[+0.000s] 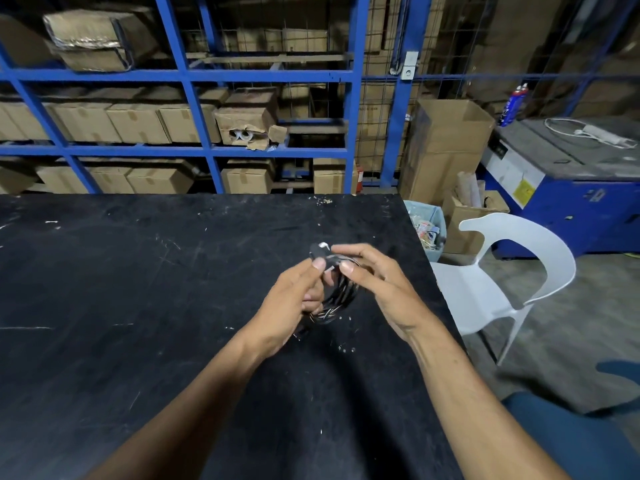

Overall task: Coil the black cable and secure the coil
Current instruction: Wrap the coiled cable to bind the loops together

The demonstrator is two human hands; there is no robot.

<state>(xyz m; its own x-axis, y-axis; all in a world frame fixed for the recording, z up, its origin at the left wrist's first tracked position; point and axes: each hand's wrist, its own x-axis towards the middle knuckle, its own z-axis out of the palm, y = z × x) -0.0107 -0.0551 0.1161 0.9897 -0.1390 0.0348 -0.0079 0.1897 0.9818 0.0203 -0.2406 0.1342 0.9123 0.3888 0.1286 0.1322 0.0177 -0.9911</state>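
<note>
The black cable (341,294) is wound into a small coil held just above the black table (138,289), between both hands. My left hand (294,299) grips the coil's left side, thumb pressed near its top. My right hand (377,282) pinches the top of the coil with thumb and forefinger. A black plug end with a white tip (320,249) sticks up above the fingers. The coil's lower loops show pale glints; part of the coil is hidden behind my left fingers.
The table's right edge runs close beside my right arm. A white plastic chair (502,271) stands right of the table, with a bin of scraps (427,226) behind it. Blue racks (194,98) with cardboard boxes fill the back. A blue machine (571,188) stands far right.
</note>
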